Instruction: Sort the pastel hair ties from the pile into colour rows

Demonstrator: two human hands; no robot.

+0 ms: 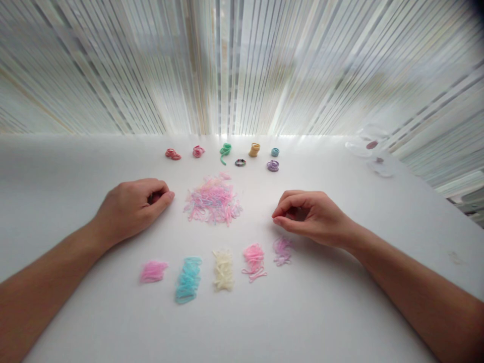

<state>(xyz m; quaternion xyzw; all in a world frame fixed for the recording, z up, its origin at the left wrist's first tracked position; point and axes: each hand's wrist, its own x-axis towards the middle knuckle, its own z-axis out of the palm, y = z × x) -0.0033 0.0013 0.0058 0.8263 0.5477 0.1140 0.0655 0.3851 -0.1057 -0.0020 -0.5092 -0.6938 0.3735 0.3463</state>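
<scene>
5 piles of hair elastics lie in a row across the near part of the white desk (363, 322). From left to right they are a pink pile (153, 271), a blue pile (188, 280), a cream pile (223, 270), a rose pile (254, 262) and a mauve pile (283, 251), each mostly 1 colour.

Just beyond the mauve pile, the right hand (310, 217) rests with its fingers curled toward the thumb in a loose pinch. The left hand (132, 209) sits farther left, its fingers folded in against the thumb. I cannot tell whether either hand holds an elastic.

Between the hands lies the mixed heap (214, 200) of pale pink, blue and cream elastics, tangled together and not yet parted by colour. It is the largest gathering on the desk.

Farther off, 7 small clusters form a loose line: coral rings (173, 154), pink rings (198, 151), green rings (226, 153), a dark banded ring (240, 162), tan rings (254, 149), teal rings (275, 152) and purple rings (273, 165).

At the far right stand some clear objects (368, 151), too blurred to name. A striped sheer curtain (242, 65) fills the room behind the desk.
</scene>
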